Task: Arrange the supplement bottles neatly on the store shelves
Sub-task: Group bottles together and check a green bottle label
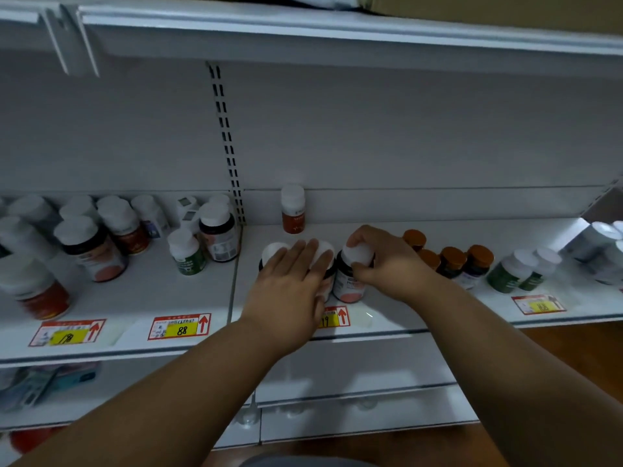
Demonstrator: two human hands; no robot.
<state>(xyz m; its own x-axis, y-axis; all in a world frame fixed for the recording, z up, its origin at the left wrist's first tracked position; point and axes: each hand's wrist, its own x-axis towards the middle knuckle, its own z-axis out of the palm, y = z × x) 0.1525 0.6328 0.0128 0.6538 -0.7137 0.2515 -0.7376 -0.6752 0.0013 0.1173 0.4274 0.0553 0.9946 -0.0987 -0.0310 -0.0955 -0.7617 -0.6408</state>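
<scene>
Your right hand [381,261] is gripping a dark bottle [350,281] by its white cap, fingers and thumb curled round the lid. That bottle is standing upright, long axis vertical, cap up, near the front edge of the shelf [421,311], label facing you. Your left hand [290,278] is lying flat, fingers straight, pressing on the white caps of two bottles [274,252] just left of the gripped one; both are standing upright too, touching or nearly touching it, mostly hidden under the palm.

One small orange bottle [293,208] is standing alone at the back wall, upright. Right of your right hand a cluster of brown-cap bottles [451,261] is sitting close together, then green bottles [515,271] further right. On the left bay a mixed group [111,230] of white-capped bottles is standing loosely, not in rows, several looking tilted, though the wide lens is bending that side.

The shelf is white metal with a slotted upright [226,136] between the bays. Price tags [180,326] with red arrows are stuck along the front lip; one is reading 88. Another white shelf is hanging above, more are showing below, and brown floor is showing lower right. Lighting is dim.
</scene>
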